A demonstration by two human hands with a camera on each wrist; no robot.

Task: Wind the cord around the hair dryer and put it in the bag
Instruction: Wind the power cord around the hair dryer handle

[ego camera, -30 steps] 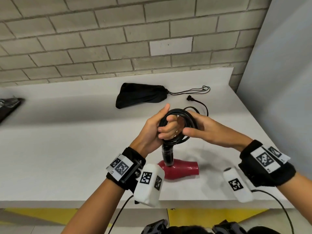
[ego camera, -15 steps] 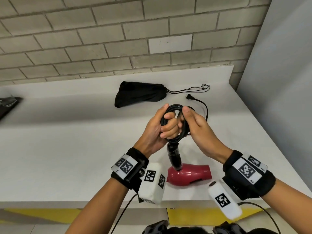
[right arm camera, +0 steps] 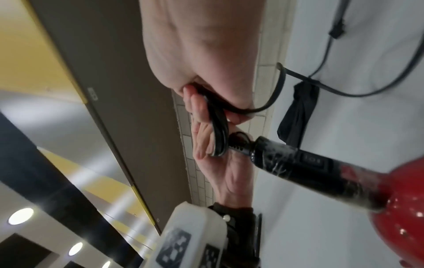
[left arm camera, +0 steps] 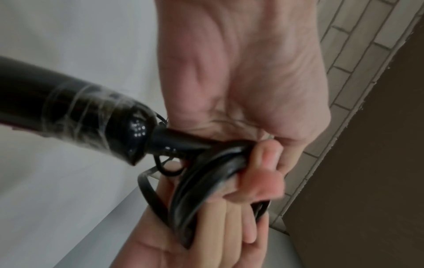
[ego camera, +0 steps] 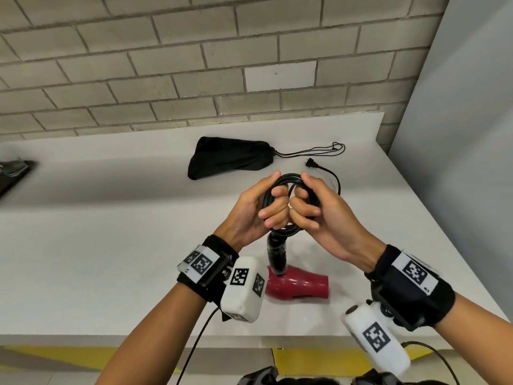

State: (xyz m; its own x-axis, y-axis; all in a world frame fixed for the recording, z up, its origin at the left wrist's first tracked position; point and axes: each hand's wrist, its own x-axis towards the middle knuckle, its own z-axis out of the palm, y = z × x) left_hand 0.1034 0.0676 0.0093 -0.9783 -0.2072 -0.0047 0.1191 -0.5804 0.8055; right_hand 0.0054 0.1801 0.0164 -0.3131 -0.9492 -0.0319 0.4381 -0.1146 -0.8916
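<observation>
A red hair dryer (ego camera: 298,283) with a black handle (ego camera: 276,255) hangs below my hands, just over the white counter (ego camera: 111,245). Its black cord (ego camera: 287,180) is coiled into loops. My left hand (ego camera: 255,209) grips the left side of the coil and my right hand (ego camera: 316,207) grips the right side, knuckles nearly touching. The cord's loose end runs to the plug (ego camera: 311,163) lying on the counter behind. The black drawstring bag (ego camera: 229,159) lies further back. The left wrist view shows the coil (left arm camera: 201,183) in curled fingers and the handle (left arm camera: 69,108); the right wrist view shows the dryer (right arm camera: 401,208).
A brick wall (ego camera: 194,65) rises behind the counter and a grey panel (ego camera: 458,134) closes the right side. The bag's drawstring (ego camera: 319,150) trails to the right. A dark object (ego camera: 14,170) sits at the far left edge.
My right hand has come in from the coil's right side and now grips the loops beside my left hand. The dryer has swung slightly and the plug end has drawn closer.
</observation>
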